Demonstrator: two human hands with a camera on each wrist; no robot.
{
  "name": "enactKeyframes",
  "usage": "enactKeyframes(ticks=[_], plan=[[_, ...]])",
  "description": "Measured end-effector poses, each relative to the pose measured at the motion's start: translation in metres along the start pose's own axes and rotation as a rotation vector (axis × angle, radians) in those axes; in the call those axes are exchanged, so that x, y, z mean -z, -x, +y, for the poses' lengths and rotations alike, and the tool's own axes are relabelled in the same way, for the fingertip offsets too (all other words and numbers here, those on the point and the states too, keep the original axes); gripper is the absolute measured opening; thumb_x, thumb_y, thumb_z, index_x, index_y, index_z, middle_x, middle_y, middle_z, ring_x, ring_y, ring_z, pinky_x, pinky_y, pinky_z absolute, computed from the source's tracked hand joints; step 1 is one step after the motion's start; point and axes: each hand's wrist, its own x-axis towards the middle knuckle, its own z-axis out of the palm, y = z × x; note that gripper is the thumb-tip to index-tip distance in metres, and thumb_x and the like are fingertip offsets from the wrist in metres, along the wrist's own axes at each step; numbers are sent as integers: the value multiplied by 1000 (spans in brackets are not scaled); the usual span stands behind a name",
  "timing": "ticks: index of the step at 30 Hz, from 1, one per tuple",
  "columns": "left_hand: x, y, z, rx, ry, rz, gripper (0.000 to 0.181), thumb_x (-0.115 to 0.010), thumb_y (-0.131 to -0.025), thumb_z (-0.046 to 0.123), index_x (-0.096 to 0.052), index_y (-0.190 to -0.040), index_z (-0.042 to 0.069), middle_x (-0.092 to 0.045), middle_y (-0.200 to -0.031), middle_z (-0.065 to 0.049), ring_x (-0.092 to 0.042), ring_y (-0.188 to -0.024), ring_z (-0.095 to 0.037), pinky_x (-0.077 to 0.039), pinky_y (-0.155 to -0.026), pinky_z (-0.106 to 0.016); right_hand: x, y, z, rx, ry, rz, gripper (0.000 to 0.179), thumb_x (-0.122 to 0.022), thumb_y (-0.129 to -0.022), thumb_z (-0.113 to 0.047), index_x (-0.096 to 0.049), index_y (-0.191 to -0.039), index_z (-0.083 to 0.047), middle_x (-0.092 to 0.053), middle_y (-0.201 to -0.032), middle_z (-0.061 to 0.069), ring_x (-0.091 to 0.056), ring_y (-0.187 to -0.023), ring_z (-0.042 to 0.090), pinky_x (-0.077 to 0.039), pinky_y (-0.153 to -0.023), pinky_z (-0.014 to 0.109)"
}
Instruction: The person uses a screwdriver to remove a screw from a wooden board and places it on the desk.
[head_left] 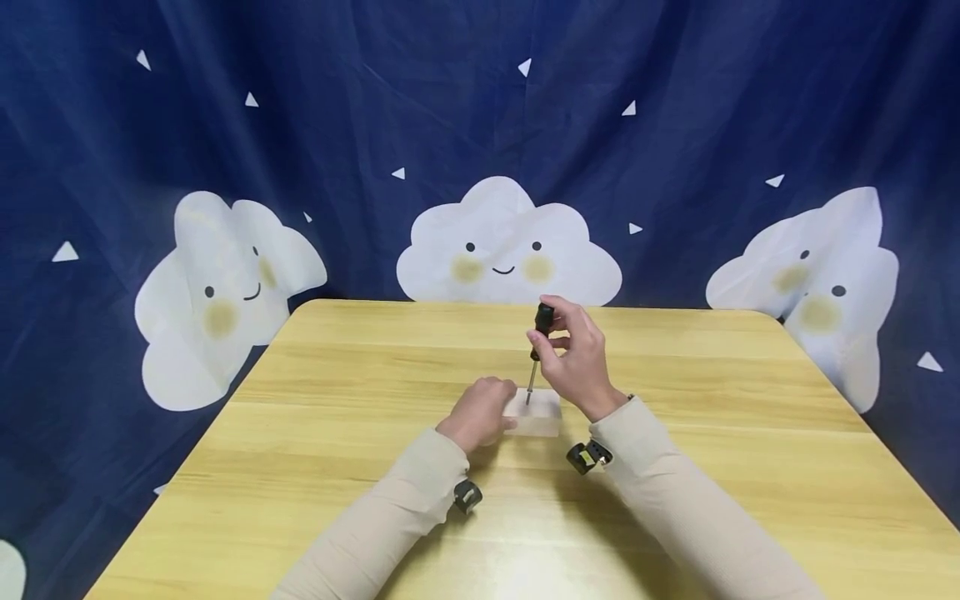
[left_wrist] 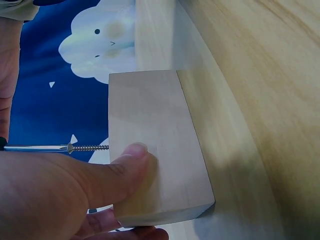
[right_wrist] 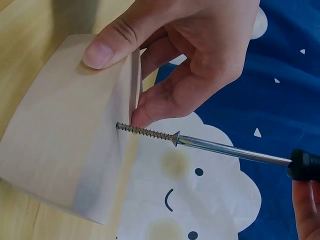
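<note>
A pale wooden block (head_left: 534, 425) lies on the table, gripped at its left end by my left hand (head_left: 482, 413). In the left wrist view the thumb presses the block's near side while the fingers curl behind it. A screw (right_wrist: 147, 132) stands upright in the block's top face, most of its thread exposed. My right hand (head_left: 576, 354) holds a screwdriver (head_left: 543, 319) by its black handle, fingertips and thumb around it. Its metal shaft (right_wrist: 232, 150) points down, the tip set in the screw's head and in line with it.
Light wood-grain table (head_left: 337, 400) extends around the block on every side. Behind it hangs a dark blue curtain (head_left: 337, 108) printed with white clouds and small triangles. Small black devices are strapped at both wrists, one by the right cuff (head_left: 581, 458).
</note>
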Motion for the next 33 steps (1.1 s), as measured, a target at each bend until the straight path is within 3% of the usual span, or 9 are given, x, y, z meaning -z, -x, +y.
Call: enactKeyframes(ticks=[6,14,25,33], plan=[[-1,1,1,16,16,0,35,-81,-79,22,-66,-107,5,-66,-94,-8,-62,-90,-23,-53,-81,-32,0,0,0,-2,-8,-17,47,-67,-83,8,-52,-127,1,-61,-92,19,-64,-74,28,-59,-57,36],[0,1,2,19,22,-5,33,-80,-80,20,-66,-105,5,-64,-90,-6,-61,-87,-21,-53,-79,-32,0,1,3,-14,32,16,56,-81,-75,-2,-54,-124,-1,-55,-87,16,-59,-70,24,-57,-51,32],[-1,2,3,33,28,-7,41,-80,-80,21,-66,-114,4,-66,-97,-8,-62,-91,-23,-53,-84,-33,3,1,2,-22,-33,-45,47,-65,-84,10,-49,-128,2,-65,-99,22,-66,-76,29,-59,-57,34],[-1,1,2,11,12,1,37,-80,-79,21,-66,-108,4,-65,-94,-8,-62,-90,-23,-53,-82,-33,2,2,5,-25,41,-7,57,-80,-77,-1,-51,-127,-2,-55,-90,16,-60,-74,26,-57,-51,36]])
